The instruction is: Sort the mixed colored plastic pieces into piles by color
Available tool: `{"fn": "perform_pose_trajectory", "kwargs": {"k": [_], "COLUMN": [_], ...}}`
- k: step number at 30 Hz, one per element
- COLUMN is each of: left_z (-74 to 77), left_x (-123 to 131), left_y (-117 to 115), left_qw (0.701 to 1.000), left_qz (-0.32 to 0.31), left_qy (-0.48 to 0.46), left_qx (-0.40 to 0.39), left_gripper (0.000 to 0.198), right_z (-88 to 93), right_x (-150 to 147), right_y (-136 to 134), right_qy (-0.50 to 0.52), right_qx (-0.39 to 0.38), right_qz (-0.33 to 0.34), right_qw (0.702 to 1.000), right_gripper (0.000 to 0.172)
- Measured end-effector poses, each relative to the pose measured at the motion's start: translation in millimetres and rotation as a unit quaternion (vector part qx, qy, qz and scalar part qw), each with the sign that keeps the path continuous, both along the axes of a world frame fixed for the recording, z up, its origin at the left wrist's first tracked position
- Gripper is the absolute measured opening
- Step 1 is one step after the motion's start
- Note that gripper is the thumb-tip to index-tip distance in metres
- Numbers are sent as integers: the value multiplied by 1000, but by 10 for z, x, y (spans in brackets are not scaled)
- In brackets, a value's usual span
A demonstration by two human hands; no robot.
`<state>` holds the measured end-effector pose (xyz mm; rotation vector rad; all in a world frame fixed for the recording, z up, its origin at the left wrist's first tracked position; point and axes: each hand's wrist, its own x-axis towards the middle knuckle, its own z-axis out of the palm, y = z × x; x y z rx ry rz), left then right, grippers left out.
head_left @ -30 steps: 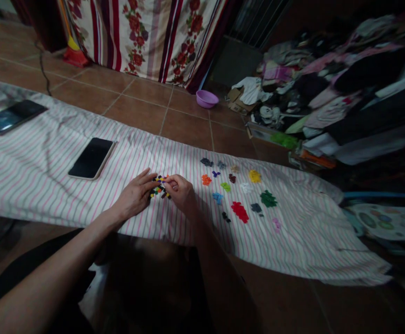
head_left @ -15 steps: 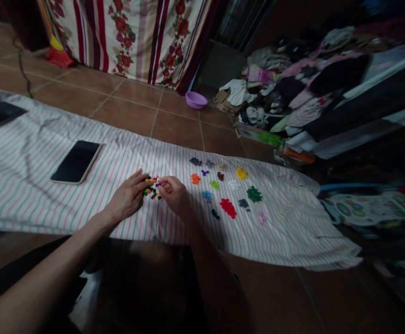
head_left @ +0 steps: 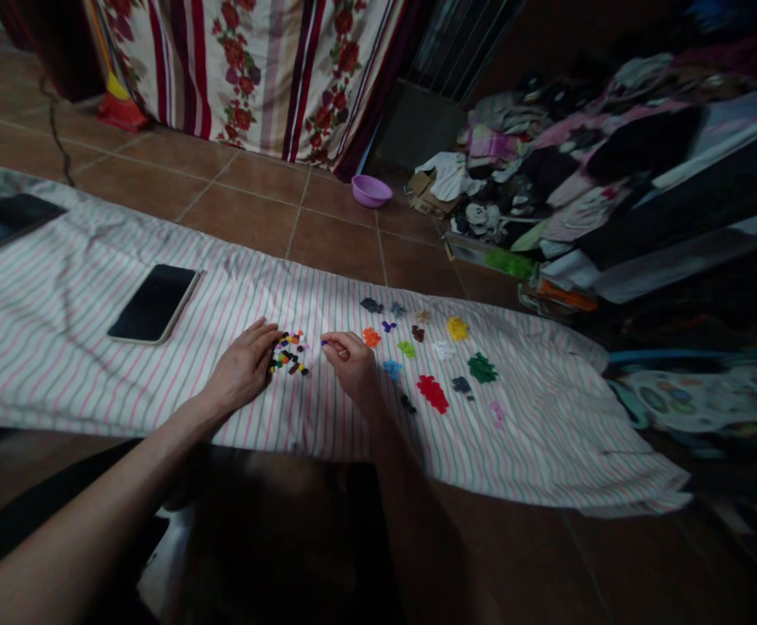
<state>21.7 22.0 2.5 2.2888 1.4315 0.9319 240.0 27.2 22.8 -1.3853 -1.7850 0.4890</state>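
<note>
On a striped cloth (head_left: pixel 254 286) lies a small heap of mixed-colour pieces (head_left: pixel 291 354), too small to name exactly. My left hand (head_left: pixel 243 365) rests flat at the heap's left edge, fingers stretched out over it. To the right of the heap, my right hand (head_left: pixel 352 363) pinches a tiny purple piece (head_left: pixel 325 342) between thumb and fingertips. Beyond it lie piles sorted by colour, among them orange pieces (head_left: pixel 371 337), purple pieces (head_left: pixel 388 326), red pieces (head_left: pixel 431 393), green pieces (head_left: pixel 483 367) and yellow pieces (head_left: pixel 457 328).
A phone (head_left: pixel 154 303) lies on the cloth left of my hands, and a dark tablet-like device (head_left: pixel 7 224) farther left. Past the cloth, a purple basin (head_left: pixel 371 191) stands on the tiled floor, near a heap of clothes (head_left: pixel 522 165). A floral curtain (head_left: pixel 254 78) hangs behind.
My right hand has moved right, away from the mixed heap, with the purple piece in its fingertips. My left hand stays by the heap. The whole view has shifted slightly.
</note>
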Motion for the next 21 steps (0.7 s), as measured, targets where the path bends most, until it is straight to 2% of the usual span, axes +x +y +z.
{"fn": "perform_pose_trajectory", "kwargs": {"k": [7,11,16,21], "left_z": [24,6,-21,-8], "left_x": [3,18,31,39], "left_y": [-13,-21,-19,-23], "left_qw": [999,998,998,998], "left_qz": [-15,-27,-28,-27], "left_qy": [41,50,52,58], "left_qx": [-2,15,18,15], "left_gripper": [42,42,44,46], "right_z": [36,113,214,210], "right_x": [153,384,714,873], "right_y": [30,71,129,148], "right_qy": [-22,-44,-115,-179], "right_qx": [25,41,6,-42], "right_qz": [-54,-150,-266,-313], "right_qw": [998,987,957,932], "right_gripper": [20,22,27,29]}}
